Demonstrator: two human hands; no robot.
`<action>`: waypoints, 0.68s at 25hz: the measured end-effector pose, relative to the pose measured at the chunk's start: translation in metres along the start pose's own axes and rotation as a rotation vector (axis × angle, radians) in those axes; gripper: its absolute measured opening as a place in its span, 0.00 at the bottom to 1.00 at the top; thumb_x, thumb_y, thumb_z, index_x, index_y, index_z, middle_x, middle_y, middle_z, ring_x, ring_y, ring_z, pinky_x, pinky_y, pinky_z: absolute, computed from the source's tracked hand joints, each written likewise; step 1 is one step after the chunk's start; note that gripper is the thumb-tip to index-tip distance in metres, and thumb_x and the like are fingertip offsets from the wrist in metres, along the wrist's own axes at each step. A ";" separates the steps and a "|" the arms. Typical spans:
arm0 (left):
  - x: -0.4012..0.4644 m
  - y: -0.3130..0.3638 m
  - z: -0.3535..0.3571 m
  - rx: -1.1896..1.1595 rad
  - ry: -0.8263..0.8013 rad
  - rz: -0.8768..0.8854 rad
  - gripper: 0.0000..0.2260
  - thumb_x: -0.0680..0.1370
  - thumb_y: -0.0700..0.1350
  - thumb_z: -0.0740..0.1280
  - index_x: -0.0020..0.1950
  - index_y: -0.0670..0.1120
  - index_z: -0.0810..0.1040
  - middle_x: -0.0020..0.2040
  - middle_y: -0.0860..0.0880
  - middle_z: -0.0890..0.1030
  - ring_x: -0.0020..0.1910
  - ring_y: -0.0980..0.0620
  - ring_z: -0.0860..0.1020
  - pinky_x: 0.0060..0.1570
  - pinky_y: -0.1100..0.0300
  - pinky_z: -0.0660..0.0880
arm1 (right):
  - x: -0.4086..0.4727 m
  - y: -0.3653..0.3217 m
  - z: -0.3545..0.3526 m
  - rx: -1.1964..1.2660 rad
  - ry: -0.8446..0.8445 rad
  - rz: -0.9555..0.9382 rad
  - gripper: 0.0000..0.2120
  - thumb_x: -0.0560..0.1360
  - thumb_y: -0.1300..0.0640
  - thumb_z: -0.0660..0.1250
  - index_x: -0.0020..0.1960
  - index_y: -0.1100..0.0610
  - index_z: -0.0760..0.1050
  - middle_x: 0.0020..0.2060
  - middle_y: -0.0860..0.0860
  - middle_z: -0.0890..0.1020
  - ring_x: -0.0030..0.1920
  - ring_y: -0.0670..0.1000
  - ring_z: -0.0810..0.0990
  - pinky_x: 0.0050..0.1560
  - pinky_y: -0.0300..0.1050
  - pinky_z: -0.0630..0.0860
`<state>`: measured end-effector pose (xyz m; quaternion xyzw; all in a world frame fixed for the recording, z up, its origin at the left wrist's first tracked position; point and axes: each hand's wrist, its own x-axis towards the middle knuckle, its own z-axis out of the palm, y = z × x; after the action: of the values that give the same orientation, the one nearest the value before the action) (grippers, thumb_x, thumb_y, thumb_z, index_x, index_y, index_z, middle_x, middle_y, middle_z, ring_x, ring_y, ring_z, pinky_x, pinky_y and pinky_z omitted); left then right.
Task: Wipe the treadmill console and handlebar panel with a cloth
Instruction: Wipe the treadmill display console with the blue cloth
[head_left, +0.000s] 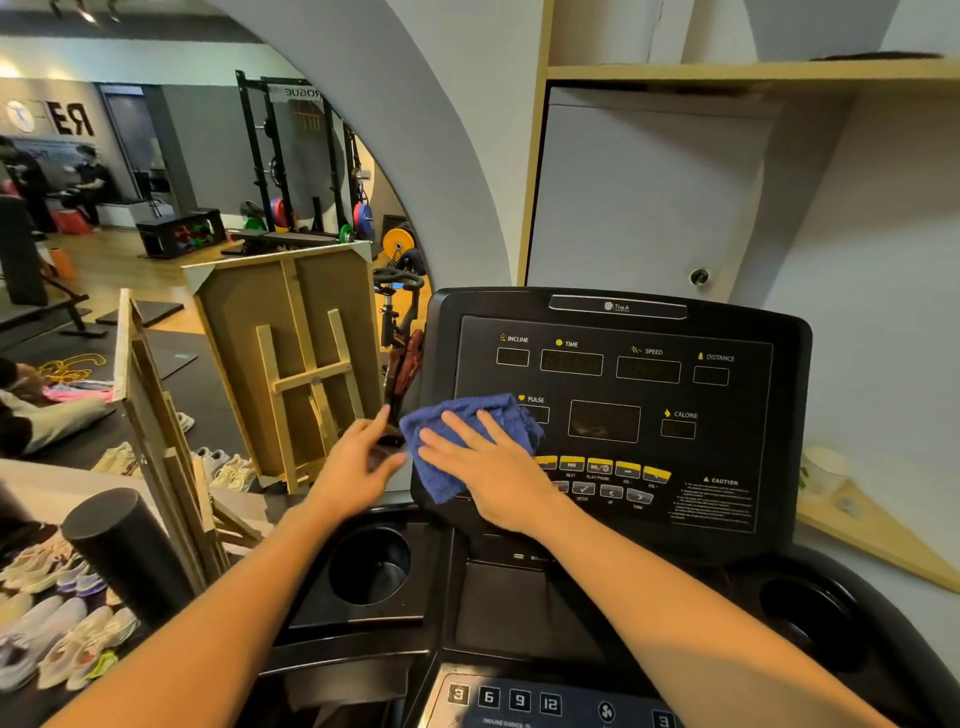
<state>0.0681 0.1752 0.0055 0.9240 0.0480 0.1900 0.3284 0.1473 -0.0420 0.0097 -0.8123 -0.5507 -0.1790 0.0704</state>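
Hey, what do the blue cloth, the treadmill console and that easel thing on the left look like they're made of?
Blue cloth: looks like terry cotton or microfibre, with a nubby pile and frayed edge. Treadmill console: apparently black plastic, semi-gloss face with printed labels and faint reflections. Easel: pale unfinished wood, matte slats against a brown backing board, possibly fibreboard.

Console (618, 364): INCLINE, TIME, SPEED, DISTANCE, PULSE, CALORIE, CAUTION; 3, 6, 9, 12 below.

- My left hand (358, 457) and forearm are bare, no sleeve, entering from 7 o'clock.
- My right hand (493, 467) likewise, no rings or watch, from 5 o'clock.
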 end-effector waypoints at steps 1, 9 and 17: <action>0.009 0.009 -0.005 -0.003 0.031 0.031 0.35 0.78 0.45 0.69 0.80 0.49 0.55 0.58 0.47 0.74 0.50 0.54 0.76 0.56 0.56 0.75 | -0.009 -0.003 0.005 0.001 -0.013 -0.015 0.38 0.74 0.70 0.66 0.79 0.49 0.58 0.79 0.46 0.54 0.79 0.50 0.44 0.75 0.53 0.36; 0.064 0.073 0.009 -0.040 0.179 0.191 0.31 0.84 0.47 0.57 0.81 0.57 0.42 0.68 0.45 0.66 0.54 0.56 0.72 0.58 0.58 0.71 | -0.070 0.006 0.011 -0.024 -0.144 -0.103 0.40 0.70 0.73 0.70 0.76 0.48 0.64 0.78 0.47 0.61 0.77 0.49 0.45 0.74 0.56 0.43; 0.068 0.066 0.039 -0.096 0.261 0.188 0.27 0.85 0.52 0.51 0.80 0.60 0.40 0.66 0.45 0.74 0.53 0.54 0.76 0.53 0.51 0.75 | -0.111 0.044 -0.010 -0.144 -0.070 0.043 0.44 0.66 0.67 0.77 0.76 0.47 0.63 0.77 0.47 0.62 0.77 0.50 0.54 0.75 0.55 0.50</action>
<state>0.1429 0.1157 0.0408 0.8752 -0.0054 0.3403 0.3437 0.1493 -0.1586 -0.0183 -0.8326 -0.5209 -0.1881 -0.0038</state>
